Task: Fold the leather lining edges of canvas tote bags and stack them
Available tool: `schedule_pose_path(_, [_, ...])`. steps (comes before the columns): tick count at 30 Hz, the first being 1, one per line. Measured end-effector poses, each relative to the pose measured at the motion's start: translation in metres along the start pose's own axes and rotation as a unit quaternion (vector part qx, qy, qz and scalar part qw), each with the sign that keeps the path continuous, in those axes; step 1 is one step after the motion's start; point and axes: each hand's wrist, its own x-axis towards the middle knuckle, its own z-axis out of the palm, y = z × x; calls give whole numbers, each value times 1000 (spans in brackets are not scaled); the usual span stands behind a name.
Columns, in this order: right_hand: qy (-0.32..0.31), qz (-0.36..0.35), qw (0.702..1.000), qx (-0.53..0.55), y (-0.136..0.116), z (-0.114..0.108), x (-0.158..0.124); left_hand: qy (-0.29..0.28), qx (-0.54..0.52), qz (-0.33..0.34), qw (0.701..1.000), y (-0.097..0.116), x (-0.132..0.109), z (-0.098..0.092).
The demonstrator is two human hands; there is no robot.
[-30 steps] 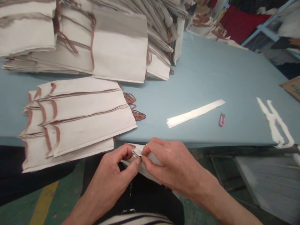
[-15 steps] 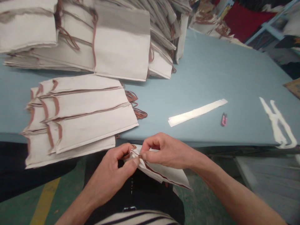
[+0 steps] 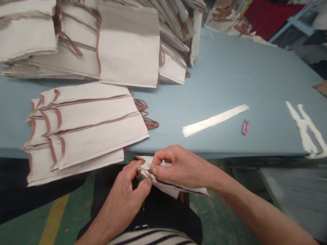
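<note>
A white fabric bag (image 3: 167, 189) with brown trim is over my lap, just off the table's near edge. My left hand (image 3: 127, 190) grips its gathered end, thumb and forefinger close to a brown strip. Pinched against the same end, my right hand (image 3: 176, 166) has its thumb and forefinger on the brown-edged seam. What exactly lies between those fingertips is too small to make out. Left of my hands, a spread of similar white bags (image 3: 102, 132) with brown edging and cords lies overlapped along the table edge.
Larger stacks of white bags (image 3: 127, 47) fill the back left of the blue-grey table (image 3: 224, 75). A white strip (image 3: 214, 120), pink thread snips (image 3: 245, 127) and a white cut-out scrap (image 3: 305, 131) lie to the right. A grey surface (image 3: 301, 200) is below the table at right.
The left thumb has lifted slightly off the fabric and more of the brown strip shows by the left forefinger. The right hand keeps its pinch. The view has shifted a little.
</note>
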Motion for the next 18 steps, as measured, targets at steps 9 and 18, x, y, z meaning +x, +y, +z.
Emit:
schedule_pose_path(9, [-40,-25,999,5,3,-1,8,1,-57,3,998,-8,1,-4])
schedule_pose_path(18, [-2,-32,998,-55,-3,4,6,4,-57,16,998,-9,2,-1])
